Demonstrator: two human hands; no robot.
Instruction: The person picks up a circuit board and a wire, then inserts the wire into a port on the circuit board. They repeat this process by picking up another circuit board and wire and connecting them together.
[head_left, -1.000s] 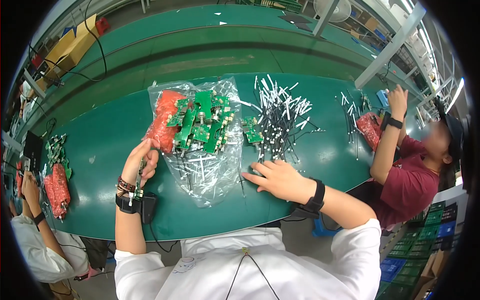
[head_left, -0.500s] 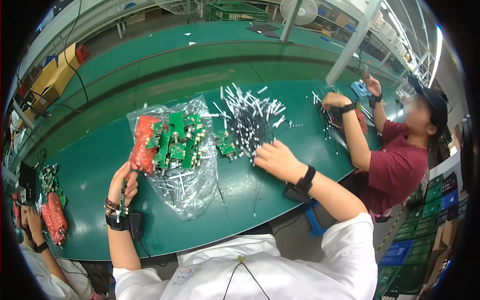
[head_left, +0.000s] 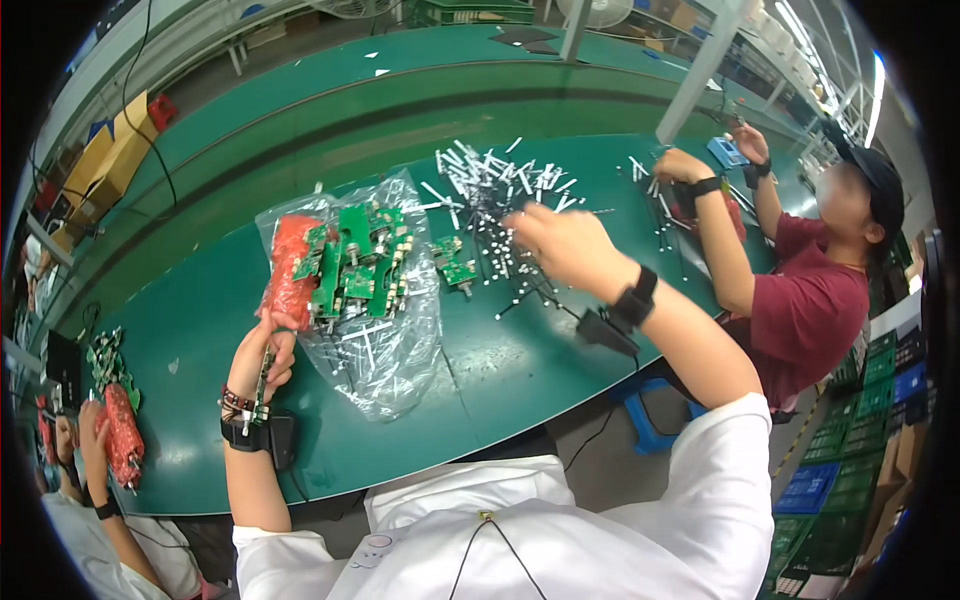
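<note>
A narrow green circuit board (head_left: 262,388) stands on edge in my left hand (head_left: 278,350), its lower end by my wrist. My left fingers are closed on it beside a red bubble-wrap bundle (head_left: 292,262). Several more green circuit boards (head_left: 355,225) lie together on a clear plastic bag (head_left: 405,375) just beyond. My right hand (head_left: 575,250) reaches over a loose heap of short black cables with white ends (head_left: 505,255). Its fingertips are pinched together among the cables, and blur hides what is between them. Between bag and heap lies a small pair of green boards (head_left: 455,265).
A co-worker in a dark red shirt (head_left: 815,310) handles cables at the right end of the green table (head_left: 420,440). Another person's hand (head_left: 95,445) is at far left, near a second red bundle (head_left: 122,435). A blue stool (head_left: 645,415) stands below the table edge.
My right hand has moved up and away from me, from the heap's near edge to over its middle. My left hand still holds the board. The view has shifted slightly.
</note>
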